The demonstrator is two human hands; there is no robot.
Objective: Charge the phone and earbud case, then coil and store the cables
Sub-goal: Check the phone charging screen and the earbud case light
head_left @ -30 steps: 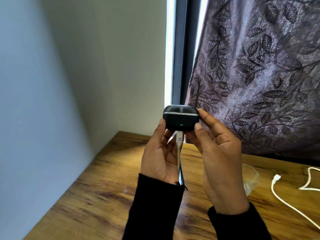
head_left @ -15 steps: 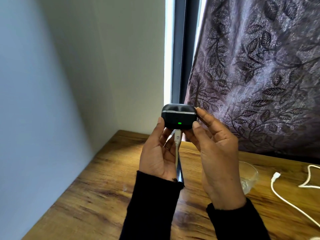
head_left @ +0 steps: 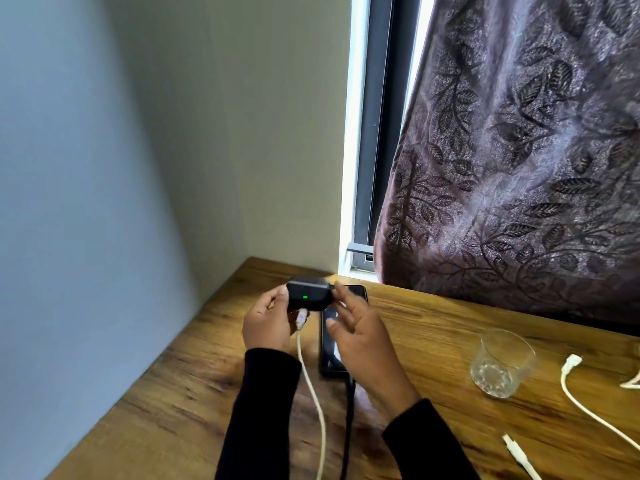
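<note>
A pale wall (head_left: 104,168) closes the left side of a wooden table (head_left: 433,341), with a window frame (head_left: 375,133) and a leaf-patterned curtain (head_left: 519,150) behind it. At the left, the left hand (head_left: 266,327) holds the black earbud case (head_left: 308,297) just above the table's far corner, thumb curled against the case's left edge; its other fingers are hidden behind the case. A green light shows on the case front. A white cable (head_left: 311,382) is plugged into the case's underside and runs down toward the near edge. Just right of it, the phone (head_left: 332,355) lies flat on the table with a black cable (head_left: 348,427) leading from its near end. The right hand (head_left: 360,337) is over the phone, fingers loosely spread; one fingertip touches the case's right edge, the rest grip nothing. Further right stands a clear glass (head_left: 502,365); beyond it lie a second white cable (head_left: 588,403) and a loose white connector end (head_left: 519,455).
</note>
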